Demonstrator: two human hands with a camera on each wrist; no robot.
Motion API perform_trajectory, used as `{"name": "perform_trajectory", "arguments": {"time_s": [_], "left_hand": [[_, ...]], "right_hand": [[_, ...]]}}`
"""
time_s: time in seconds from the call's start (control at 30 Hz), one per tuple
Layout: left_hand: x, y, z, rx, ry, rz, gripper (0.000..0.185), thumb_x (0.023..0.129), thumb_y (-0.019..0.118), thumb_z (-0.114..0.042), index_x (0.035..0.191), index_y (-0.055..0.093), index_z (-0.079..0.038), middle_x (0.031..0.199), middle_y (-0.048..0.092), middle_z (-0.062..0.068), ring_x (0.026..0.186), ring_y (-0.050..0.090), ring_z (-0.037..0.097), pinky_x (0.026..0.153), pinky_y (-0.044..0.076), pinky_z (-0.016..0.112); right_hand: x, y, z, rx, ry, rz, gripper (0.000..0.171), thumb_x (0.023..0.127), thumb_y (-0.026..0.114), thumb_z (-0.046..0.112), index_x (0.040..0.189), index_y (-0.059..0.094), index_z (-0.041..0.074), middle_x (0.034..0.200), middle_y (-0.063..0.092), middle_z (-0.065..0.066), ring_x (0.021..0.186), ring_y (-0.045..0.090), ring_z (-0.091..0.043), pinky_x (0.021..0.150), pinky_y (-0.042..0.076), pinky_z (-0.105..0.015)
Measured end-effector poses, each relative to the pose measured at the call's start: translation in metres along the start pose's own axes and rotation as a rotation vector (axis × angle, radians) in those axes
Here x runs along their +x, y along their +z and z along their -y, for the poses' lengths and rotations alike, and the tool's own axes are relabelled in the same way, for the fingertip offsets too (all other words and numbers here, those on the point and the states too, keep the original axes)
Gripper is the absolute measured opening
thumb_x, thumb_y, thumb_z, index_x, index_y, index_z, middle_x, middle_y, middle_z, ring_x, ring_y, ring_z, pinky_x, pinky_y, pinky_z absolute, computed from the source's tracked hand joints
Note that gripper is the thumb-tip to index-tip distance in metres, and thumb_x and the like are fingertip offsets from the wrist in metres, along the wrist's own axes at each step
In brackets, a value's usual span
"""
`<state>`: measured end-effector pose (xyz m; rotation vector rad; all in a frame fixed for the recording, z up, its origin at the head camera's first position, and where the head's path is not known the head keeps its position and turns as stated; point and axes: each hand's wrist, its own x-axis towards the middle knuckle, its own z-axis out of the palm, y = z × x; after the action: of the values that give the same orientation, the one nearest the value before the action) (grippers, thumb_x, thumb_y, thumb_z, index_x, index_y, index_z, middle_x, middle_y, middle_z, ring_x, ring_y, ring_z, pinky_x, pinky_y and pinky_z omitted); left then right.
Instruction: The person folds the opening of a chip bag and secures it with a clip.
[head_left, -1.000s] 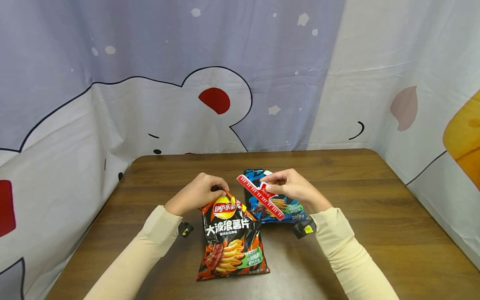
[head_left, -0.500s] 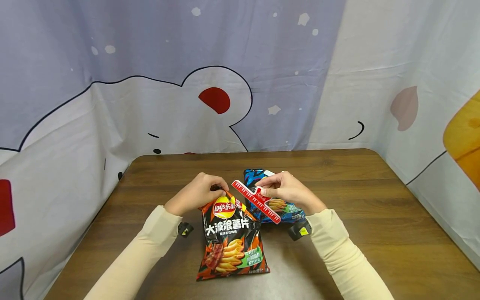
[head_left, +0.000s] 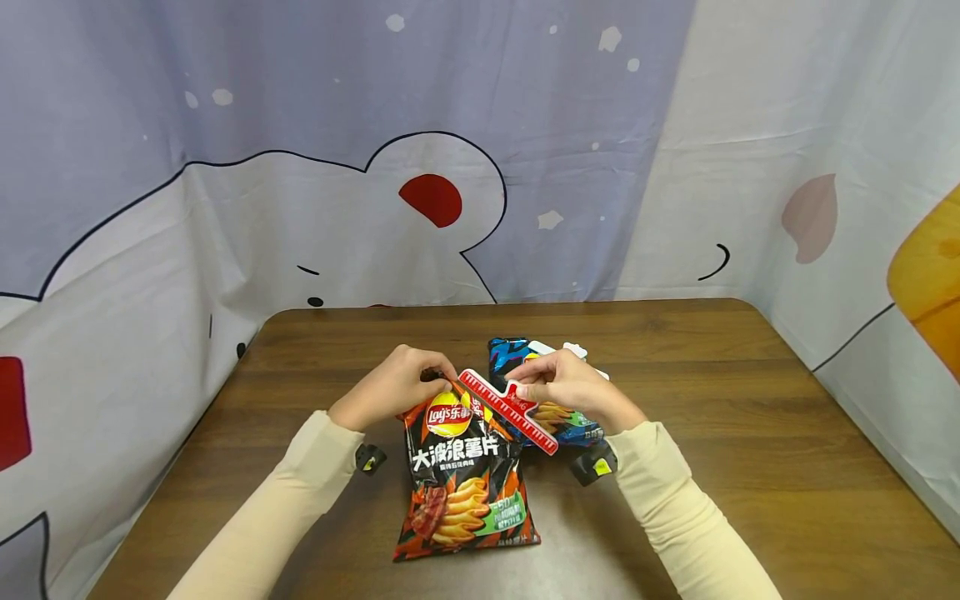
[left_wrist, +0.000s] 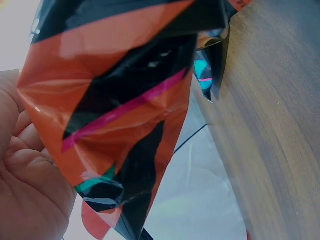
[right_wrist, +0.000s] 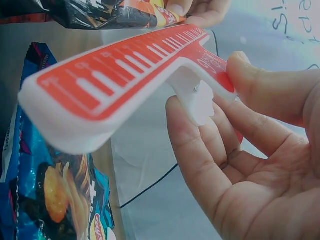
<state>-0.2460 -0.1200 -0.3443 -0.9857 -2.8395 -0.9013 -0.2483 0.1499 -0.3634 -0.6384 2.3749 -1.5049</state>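
The top of the orange bag (head_left: 461,467), which lies on the tabletop (head_left: 750,433), is pinched by the left hand (head_left: 393,385). A red clip (head_left: 508,410) is pinched by the right hand (head_left: 570,387) just right of that top, above the blue bag (head_left: 517,358).

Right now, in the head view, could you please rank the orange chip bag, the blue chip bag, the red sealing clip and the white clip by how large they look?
1. orange chip bag
2. red sealing clip, pinched in the right hand
3. white clip, only a small end showing

The blue chip bag is largely covered by that hand and the red clip, so its place is unsure.
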Motion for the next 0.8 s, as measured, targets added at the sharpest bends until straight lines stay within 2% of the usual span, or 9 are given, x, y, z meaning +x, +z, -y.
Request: {"name": "perform_trajectory", "arguments": {"time_s": [0.13,0.4,0.7,0.8], "left_hand": [[0.0001,0.0003,0.0002,0.006,0.002,-0.004,0.009,0.09,0.066,-0.011,0.094,0.073,-0.015,0.093,0.072,0.0,0.075,0.06,0.006,0.069,0.051,0.025],[0.0003,0.0013,0.0001,-0.008,-0.043,0.002,0.009,0.091,0.066,-0.012,0.095,0.073,-0.015,0.096,0.071,0.002,0.08,0.061,0.011,0.073,0.054,0.028],[0.0012,0.0022,0.0014,-0.002,-0.033,0.0,0.009,0.091,0.066,-0.012,0.096,0.073,-0.015,0.096,0.071,0.003,0.08,0.061,0.011,0.073,0.054,0.029],[0.0015,0.0025,0.0023,-0.002,-0.033,0.002,0.009,0.09,0.066,-0.013,0.096,0.073,-0.014,0.096,0.071,0.003,0.08,0.061,0.01,0.073,0.054,0.028]], "right_hand": [[-0.0008,0.0005,0.0005,-0.006,0.008,-0.002,0.027,0.088,0.067,0.006,0.11,0.068,-0.009,0.09,0.072,-0.017,0.072,0.064,-0.01,0.072,0.055,-0.038],[-0.002,0.003,0.0014,0.065,0.025,0.021,0.029,0.087,0.066,0.002,0.112,0.065,-0.013,0.092,0.072,-0.019,0.073,0.066,-0.01,0.072,0.057,-0.029],[-0.0025,0.0029,0.0033,0.053,0.026,0.019,0.029,0.087,0.067,0.003,0.111,0.065,-0.013,0.091,0.072,-0.02,0.073,0.067,-0.01,0.072,0.057,-0.031],[-0.002,0.0031,0.0034,0.069,0.037,0.024,0.029,0.087,0.067,0.003,0.111,0.066,-0.013,0.091,0.072,-0.021,0.073,0.069,-0.013,0.072,0.058,-0.035]]}}
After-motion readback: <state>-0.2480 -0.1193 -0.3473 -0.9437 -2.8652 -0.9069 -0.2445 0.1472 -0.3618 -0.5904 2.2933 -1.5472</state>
